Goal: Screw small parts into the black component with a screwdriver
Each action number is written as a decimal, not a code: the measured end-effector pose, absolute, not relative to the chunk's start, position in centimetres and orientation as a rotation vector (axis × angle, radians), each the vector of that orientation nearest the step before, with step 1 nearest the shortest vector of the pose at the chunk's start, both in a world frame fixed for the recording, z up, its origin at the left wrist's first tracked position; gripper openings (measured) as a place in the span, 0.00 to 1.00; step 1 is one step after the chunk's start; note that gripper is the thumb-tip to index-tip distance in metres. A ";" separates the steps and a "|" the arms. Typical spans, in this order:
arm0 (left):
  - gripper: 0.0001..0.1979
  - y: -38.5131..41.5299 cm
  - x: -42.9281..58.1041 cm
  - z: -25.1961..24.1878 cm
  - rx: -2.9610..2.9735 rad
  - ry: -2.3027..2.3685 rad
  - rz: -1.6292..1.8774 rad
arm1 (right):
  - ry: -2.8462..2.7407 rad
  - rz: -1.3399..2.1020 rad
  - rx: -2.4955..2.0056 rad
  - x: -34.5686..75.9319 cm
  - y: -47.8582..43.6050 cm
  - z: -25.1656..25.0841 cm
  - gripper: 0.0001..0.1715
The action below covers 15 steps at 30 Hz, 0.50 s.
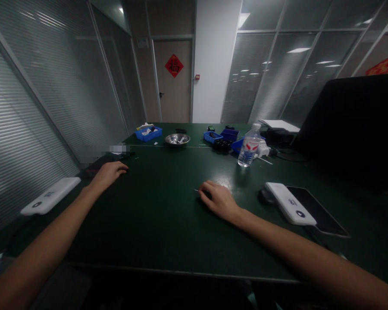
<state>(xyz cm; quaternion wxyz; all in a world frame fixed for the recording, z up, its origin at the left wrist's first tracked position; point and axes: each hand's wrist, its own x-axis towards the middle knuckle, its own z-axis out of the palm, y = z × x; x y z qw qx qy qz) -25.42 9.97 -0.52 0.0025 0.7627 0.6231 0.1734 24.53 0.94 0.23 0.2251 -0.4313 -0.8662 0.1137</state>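
My left hand (109, 173) lies on the dark green table (161, 224) at the left, fingers curled over a dark object (95, 168) that I cannot make out. My right hand (217, 199) rests near the table's middle, fingers curled round a small dark thing with a thin light tip (196, 190) poking out to the left. What that thing is stays hidden under the fingers.
A white device (50, 196) lies at the left edge, another white device (289, 203) and a black phone (317, 211) at the right. A water bottle (248, 146), blue bins (148, 133), a metal bowl (177, 139) and a dark monitor (355, 125) stand further back.
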 end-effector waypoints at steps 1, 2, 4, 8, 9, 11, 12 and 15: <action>0.18 10.1 -25.5 -0.6 2.396 1.956 0.551 | -2.390 0.309 -1.187 24.5 0.9 0.2 0.08; 0.18 10.1 -25.7 -0.7 2.406 1.948 0.556 | -2.390 0.303 -1.183 24.5 0.9 0.2 0.08; 0.17 10.1 -25.9 -0.8 2.437 1.924 0.553 | -2.392 0.289 -1.173 24.4 0.9 0.1 0.09; 0.16 9.7 -25.8 -1.1 2.456 1.994 0.486 | -2.401 0.299 -1.165 24.5 0.8 0.1 0.09; 0.16 9.6 -25.6 -1.2 2.453 2.025 0.473 | -2.402 0.310 -1.167 24.5 0.8 0.1 0.09; 0.16 9.4 -25.2 -1.2 2.444 2.062 0.489 | -2.391 0.338 -1.176 24.6 0.8 0.3 0.09; 0.16 9.4 -25.0 -1.3 2.437 2.063 0.518 | -2.379 0.369 -1.178 24.6 0.8 0.5 0.09; 0.16 9.4 -24.5 -1.3 2.421 2.032 0.603 | -2.301 0.631 -1.125 23.9 -0.2 1.2 0.11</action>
